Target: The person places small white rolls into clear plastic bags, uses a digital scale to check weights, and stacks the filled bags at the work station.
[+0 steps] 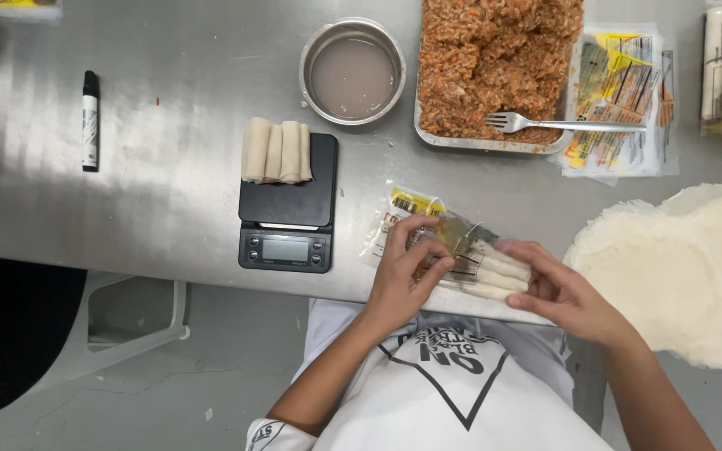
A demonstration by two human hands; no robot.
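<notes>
A clear printed plastic bag [428,234] lies at the near edge of the steel table [169,184], with several pale rolled wraps [499,276] in its right end. My left hand [403,271] presses on the bag's middle, fingers curled over it. From the right, my right hand [557,292] holds the bag's end around the rolls. Several more rolled wraps [277,151] rest on a black digital scale [287,209] to the left.
A metal tray of reddish-brown minced filling [495,63] with a fork [545,125] stands at the back. Beside it a round metal bowl [353,71] of cloudy liquid. Stacked empty bags [628,100], a pile of round white wrappers [687,267], a black marker [90,121].
</notes>
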